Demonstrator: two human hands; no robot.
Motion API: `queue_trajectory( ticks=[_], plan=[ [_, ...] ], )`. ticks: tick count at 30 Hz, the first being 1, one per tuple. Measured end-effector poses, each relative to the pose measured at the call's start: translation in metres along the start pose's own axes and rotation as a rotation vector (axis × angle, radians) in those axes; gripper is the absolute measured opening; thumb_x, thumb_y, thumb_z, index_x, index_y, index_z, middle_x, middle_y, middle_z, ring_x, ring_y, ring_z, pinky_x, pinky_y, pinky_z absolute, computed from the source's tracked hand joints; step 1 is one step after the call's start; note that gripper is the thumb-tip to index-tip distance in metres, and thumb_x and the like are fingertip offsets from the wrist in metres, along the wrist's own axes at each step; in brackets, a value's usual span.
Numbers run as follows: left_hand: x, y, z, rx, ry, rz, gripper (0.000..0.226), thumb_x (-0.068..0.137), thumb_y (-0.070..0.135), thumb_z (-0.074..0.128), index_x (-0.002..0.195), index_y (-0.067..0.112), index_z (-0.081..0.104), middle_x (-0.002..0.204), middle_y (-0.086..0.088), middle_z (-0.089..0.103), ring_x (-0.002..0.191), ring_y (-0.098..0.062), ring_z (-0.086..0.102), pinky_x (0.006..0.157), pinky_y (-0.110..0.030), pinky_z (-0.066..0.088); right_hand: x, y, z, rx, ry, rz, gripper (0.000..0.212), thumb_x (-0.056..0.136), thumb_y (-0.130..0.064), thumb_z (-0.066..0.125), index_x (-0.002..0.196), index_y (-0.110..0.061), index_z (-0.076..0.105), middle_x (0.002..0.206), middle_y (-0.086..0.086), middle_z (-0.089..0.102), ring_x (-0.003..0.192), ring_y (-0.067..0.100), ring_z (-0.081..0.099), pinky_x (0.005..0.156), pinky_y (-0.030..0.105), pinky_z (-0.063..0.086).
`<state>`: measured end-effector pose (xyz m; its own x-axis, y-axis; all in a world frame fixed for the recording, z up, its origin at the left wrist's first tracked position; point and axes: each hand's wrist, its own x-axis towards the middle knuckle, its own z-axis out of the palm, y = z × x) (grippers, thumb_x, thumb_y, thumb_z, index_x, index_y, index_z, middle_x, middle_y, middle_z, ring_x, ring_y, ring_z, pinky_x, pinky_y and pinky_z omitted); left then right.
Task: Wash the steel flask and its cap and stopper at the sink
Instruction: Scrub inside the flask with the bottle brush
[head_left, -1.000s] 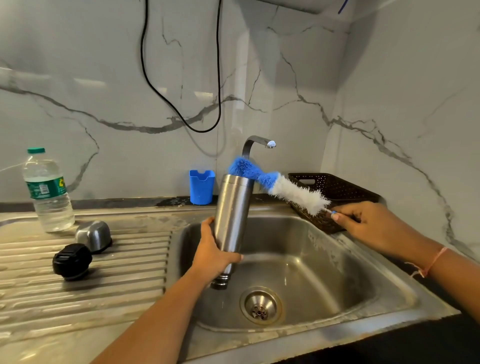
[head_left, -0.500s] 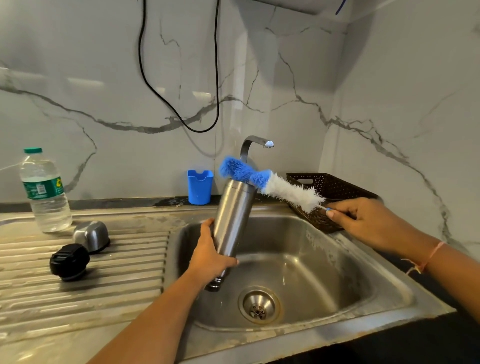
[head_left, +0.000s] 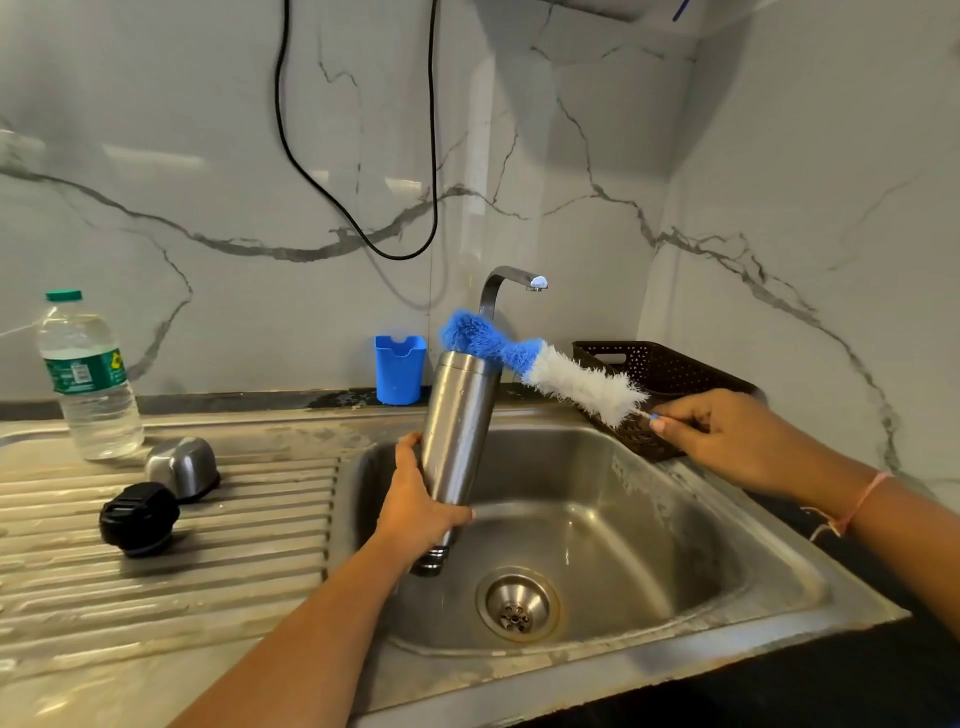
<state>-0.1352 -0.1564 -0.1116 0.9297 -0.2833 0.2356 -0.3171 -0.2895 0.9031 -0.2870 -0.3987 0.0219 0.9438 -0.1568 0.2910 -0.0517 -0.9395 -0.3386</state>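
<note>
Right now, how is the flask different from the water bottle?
The flask is shiny steel; the bottle is clear plastic, green-topped. The flask is tilted, mouth down, over the sink, gripped by the left hand; the bottle stands upright on the drainboard, untouched. The flask is open; the bottle is capped. Both are tall and narrow.

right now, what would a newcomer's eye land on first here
The blue and white brush stands out first: the right grip pinches its thin handle, and its blue end lies on the upper end of the steel flask. The left grip holds that flask tilted over the sink. To the left, the steel cap and black stopper sit side by side on the ribbed drainboard.
</note>
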Motion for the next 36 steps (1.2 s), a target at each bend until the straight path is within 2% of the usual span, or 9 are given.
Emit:
queue_trajectory(
  ticks=[4,9,12,16,21,24,28,33,36],
  plan=[
    [-0.001,0.003,0.0,0.058,0.002,0.064,0.11,0.063,0.013,0.086,0.143,0.03,0.012,0.133,0.0,0.041,0.115,-0.018,0.047,0.099,-0.04,0.046,0.009,0.001,-0.001,-0.043,0.035,0.048,0.035,0.096,-0.031,0.05,0.093,-0.003,0.07,0.054,0.005,0.055,0.038,0.004,0.039,0.045,0.015,0.032],
    [-0.001,0.001,0.0,0.018,0.016,0.054,0.111,0.063,0.014,0.086,0.142,0.03,0.011,0.135,-0.002,0.043,0.114,-0.018,0.048,0.097,-0.035,0.046,0.012,0.006,0.009,-0.064,0.031,0.128,0.028,0.098,-0.031,0.046,0.097,-0.016,0.07,0.072,0.005,0.067,0.062,0.016,0.059,0.066,0.031,0.047],
    [0.0,0.004,-0.001,-0.034,0.111,0.074,0.113,0.062,0.017,0.087,0.144,0.029,0.01,0.137,-0.002,0.041,0.119,-0.019,0.046,0.102,-0.039,0.042,0.017,0.007,0.026,-0.114,0.061,0.197,0.032,0.098,-0.032,0.043,0.093,-0.011,0.067,0.08,0.007,0.068,0.076,0.023,0.063,0.066,0.033,0.047],
    [0.0,0.012,-0.003,-0.041,0.216,0.09,0.111,0.059,0.024,0.089,0.145,0.024,0.019,0.128,0.004,0.045,0.119,-0.016,0.046,0.101,-0.036,0.04,0.033,0.003,0.051,-0.039,0.077,0.246,0.032,0.096,-0.032,0.043,0.075,-0.014,0.06,0.074,0.008,0.062,0.076,0.029,0.062,0.071,0.036,0.049],
    [0.0,0.016,-0.006,0.024,0.356,0.105,0.089,0.055,0.037,0.09,0.127,0.024,0.037,0.107,0.011,0.052,0.099,-0.012,0.053,0.088,-0.03,0.047,0.05,-0.016,0.073,0.065,0.086,0.295,0.034,0.093,-0.031,0.045,0.061,-0.021,0.045,0.07,0.007,0.054,0.074,0.029,0.059,0.066,0.031,0.041],
    [-0.001,0.014,-0.007,0.05,0.324,0.05,0.081,0.054,0.032,0.091,0.114,0.03,0.036,0.105,0.011,0.053,0.102,-0.015,0.055,0.089,-0.033,0.048,0.057,-0.023,0.089,0.107,0.068,0.324,0.033,0.093,-0.031,0.044,0.062,-0.018,0.045,0.074,0.009,0.055,0.077,0.029,0.058,0.069,0.031,0.041],
    [0.002,0.013,-0.008,0.049,0.378,0.06,0.089,0.055,0.033,0.091,0.126,0.024,0.038,0.113,0.008,0.056,0.103,-0.013,0.054,0.092,-0.034,0.047,0.057,-0.025,0.11,0.112,-0.028,0.302,0.037,0.095,-0.026,0.044,0.058,-0.018,0.043,0.065,0.001,0.049,0.068,0.021,0.051,0.057,0.028,0.033],
    [0.001,0.015,-0.006,0.064,0.426,0.064,0.089,0.056,0.032,0.09,0.128,0.019,0.038,0.113,0.006,0.056,0.106,-0.017,0.056,0.09,-0.03,0.044,0.053,-0.02,0.119,0.093,-0.041,0.295,0.038,0.095,-0.026,0.044,0.058,-0.019,0.041,0.064,0.002,0.047,0.065,0.022,0.049,0.053,0.028,0.029],
    [0.004,0.02,-0.007,0.01,0.483,0.09,0.09,0.057,0.031,0.09,0.128,0.016,0.038,0.109,0.008,0.053,0.099,-0.011,0.052,0.089,-0.026,0.042,0.052,-0.015,0.123,0.075,-0.022,0.294,0.037,0.095,-0.029,0.043,0.06,-0.018,0.04,0.066,0.004,0.047,0.075,0.028,0.051,0.062,0.03,0.033]
  ],
)
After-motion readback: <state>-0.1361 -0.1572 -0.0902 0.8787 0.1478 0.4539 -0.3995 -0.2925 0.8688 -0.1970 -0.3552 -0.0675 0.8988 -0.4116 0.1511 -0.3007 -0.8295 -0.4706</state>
